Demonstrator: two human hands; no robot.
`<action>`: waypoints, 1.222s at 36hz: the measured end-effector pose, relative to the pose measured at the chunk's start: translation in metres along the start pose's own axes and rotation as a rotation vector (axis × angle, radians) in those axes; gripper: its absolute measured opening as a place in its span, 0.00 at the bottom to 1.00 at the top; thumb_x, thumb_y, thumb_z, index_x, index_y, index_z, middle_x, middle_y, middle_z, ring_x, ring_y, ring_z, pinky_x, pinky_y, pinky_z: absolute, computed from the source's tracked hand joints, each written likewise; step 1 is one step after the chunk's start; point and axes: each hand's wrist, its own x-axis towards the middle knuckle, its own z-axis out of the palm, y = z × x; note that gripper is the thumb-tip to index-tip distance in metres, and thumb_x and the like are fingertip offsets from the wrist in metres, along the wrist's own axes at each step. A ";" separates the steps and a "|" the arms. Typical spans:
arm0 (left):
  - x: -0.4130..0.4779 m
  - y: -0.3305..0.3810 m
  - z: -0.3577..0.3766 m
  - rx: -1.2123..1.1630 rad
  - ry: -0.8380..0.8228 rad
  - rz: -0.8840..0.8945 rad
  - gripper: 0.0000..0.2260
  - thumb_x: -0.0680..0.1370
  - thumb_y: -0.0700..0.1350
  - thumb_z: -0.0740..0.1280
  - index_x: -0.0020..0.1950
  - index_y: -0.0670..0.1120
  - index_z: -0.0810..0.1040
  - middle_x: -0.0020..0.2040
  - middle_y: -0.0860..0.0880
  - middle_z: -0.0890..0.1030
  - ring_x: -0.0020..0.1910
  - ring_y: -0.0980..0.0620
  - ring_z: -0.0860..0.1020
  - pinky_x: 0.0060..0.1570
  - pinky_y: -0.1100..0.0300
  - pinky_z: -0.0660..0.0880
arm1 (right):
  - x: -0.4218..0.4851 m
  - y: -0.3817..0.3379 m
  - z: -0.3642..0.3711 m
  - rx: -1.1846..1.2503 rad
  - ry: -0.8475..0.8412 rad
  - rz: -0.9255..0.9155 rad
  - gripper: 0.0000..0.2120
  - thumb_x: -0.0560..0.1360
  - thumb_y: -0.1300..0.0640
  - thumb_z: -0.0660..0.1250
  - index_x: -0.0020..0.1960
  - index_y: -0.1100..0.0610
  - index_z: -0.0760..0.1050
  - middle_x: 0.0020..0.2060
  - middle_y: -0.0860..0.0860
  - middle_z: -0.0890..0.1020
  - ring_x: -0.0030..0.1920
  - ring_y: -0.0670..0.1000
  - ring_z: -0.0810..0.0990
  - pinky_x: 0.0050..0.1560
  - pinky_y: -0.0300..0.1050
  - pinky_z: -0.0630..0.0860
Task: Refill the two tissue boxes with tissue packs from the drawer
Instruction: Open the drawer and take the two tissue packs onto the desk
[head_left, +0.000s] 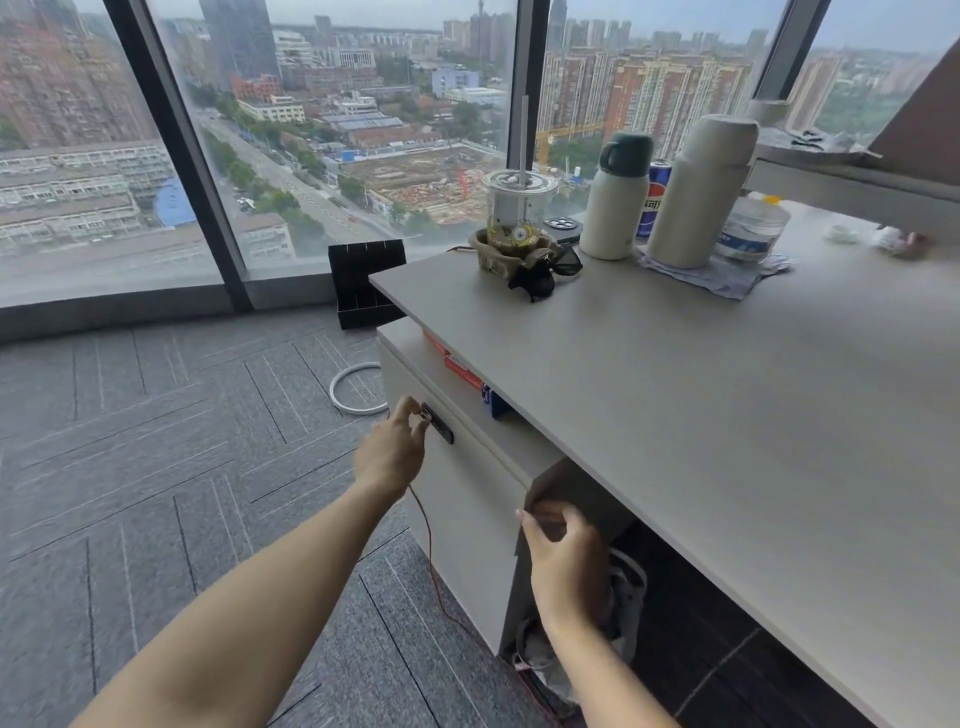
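A white drawer cabinet (467, 499) stands under the grey desk (701, 395). My left hand (392, 449) pinches the small metal key or pull at the dark handle recess (439, 428) on the cabinet's front. My right hand (563, 558) grips the cabinet's near right edge at the corner. The drawer front looks shut. Orange and blue packets (462, 371) lie on the cabinet's top, under the desk. No tissue boxes or tissue packs are in view.
On the desk stand a plastic cup with a straw (519, 208), two flasks (615, 202), a cola can (655, 200), a water bottle (750, 228) and sunglasses (545, 275). A black box (363, 283) and a white ring (358, 387) lie on the carpet. A thin red cord (431, 556) hangs down the cabinet front.
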 end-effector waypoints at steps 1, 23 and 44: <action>-0.002 -0.001 -0.001 -0.019 -0.002 -0.013 0.09 0.81 0.56 0.55 0.58 0.55 0.66 0.46 0.45 0.83 0.43 0.41 0.80 0.35 0.51 0.76 | -0.001 0.000 0.000 0.005 -0.011 -0.004 0.05 0.69 0.51 0.75 0.40 0.52 0.81 0.35 0.46 0.85 0.38 0.48 0.83 0.39 0.48 0.79; -0.082 -0.091 -0.061 -0.149 0.063 -0.204 0.07 0.81 0.54 0.57 0.58 0.58 0.70 0.45 0.47 0.85 0.45 0.43 0.81 0.40 0.50 0.77 | -0.074 -0.034 0.015 -0.055 -0.497 -0.179 0.11 0.65 0.46 0.77 0.37 0.49 0.78 0.31 0.42 0.82 0.36 0.42 0.80 0.38 0.41 0.77; -0.161 -0.090 -0.127 -0.201 0.464 -0.160 0.14 0.79 0.42 0.64 0.64 0.50 0.70 0.53 0.49 0.79 0.38 0.53 0.78 0.35 0.56 0.75 | -0.083 -0.073 0.021 -0.108 -0.956 -0.350 0.05 0.69 0.48 0.73 0.43 0.46 0.83 0.36 0.45 0.85 0.34 0.41 0.78 0.41 0.40 0.79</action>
